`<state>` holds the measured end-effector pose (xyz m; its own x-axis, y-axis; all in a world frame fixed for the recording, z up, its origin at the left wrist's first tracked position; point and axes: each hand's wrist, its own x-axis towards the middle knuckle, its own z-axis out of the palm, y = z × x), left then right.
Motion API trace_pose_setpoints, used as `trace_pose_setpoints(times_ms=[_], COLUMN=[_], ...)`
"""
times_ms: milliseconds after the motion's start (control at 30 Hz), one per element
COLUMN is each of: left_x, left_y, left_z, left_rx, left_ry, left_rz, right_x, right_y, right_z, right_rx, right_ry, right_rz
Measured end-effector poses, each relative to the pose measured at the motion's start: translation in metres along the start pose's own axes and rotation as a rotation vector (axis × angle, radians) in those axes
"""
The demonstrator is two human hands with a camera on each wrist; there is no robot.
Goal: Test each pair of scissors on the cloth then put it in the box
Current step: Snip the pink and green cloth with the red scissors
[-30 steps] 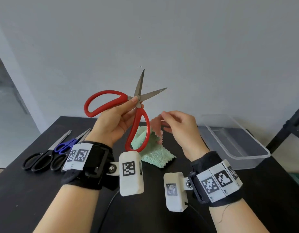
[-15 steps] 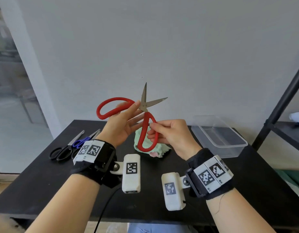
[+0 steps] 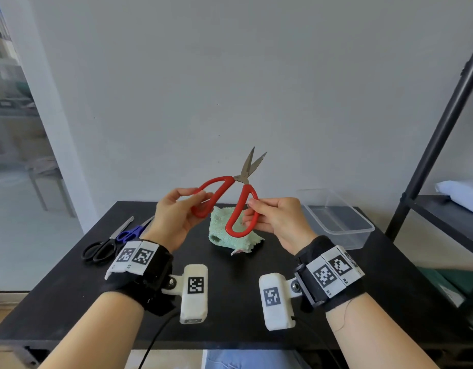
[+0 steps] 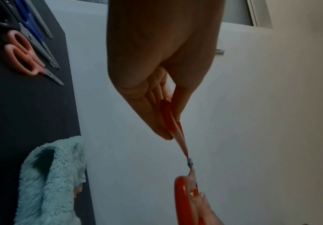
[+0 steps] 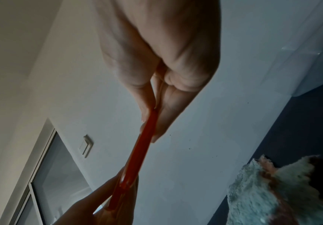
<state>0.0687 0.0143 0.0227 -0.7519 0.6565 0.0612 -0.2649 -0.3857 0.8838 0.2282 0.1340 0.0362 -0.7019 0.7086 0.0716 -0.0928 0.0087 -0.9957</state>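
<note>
We hold the red scissors, blades up, one loop pinched per hand (left hand, right hand), the box nearer the right.

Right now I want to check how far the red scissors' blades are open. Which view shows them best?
The head view: the red scissors face the camera, blades slightly parted. Both wrist views see only red handle loops edge-on; the left wrist also catches the pivot.

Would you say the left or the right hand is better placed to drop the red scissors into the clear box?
Probably the right hand: it already grips one loop of the red scissors, and the clear plastic box sits on its side of the table; the left hand is farther away.
</note>
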Motion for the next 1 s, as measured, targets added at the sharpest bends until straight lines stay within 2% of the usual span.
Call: trace_pose_setpoints(times_ms=[133, 400, 600, 833, 933, 1000], left_x=[-0.002, -0.007, -0.009, -0.007, -0.006, -0.004], left_y=[-0.001, 0.001, -0.003, -0.002, 0.001, 0.003], left_z=[0.005, 0.012, 0.014, 0.014, 0.014, 0.015], left_rx=[0.081, 0.347, 0.308, 0.287, 0.341, 0.454], left_ry=[-0.019, -0.133, -0.168, -0.201, -0.243, -0.274], left_rz=[-0.039, -0.214, -0.31, -0.359, -0.385, -0.384], right_x=[0.002, 0.008, 0.013, 0.018, 0.02, 0.02], right_y=[0.0, 0.006, 0.01, 0.017, 0.019, 0.017], right_z=[-0.002, -0.007, -0.009, -0.011, -0.016, -0.022], right_rx=[0.012, -0.008, -0.004, 0.005, 0.023, 0.005], right_ry=[0.022, 0.036, 0.04, 0.038, 0.007, -0.022], right_rz=[0.022, 0.075, 0.104, 0.127, 0.139, 0.138])
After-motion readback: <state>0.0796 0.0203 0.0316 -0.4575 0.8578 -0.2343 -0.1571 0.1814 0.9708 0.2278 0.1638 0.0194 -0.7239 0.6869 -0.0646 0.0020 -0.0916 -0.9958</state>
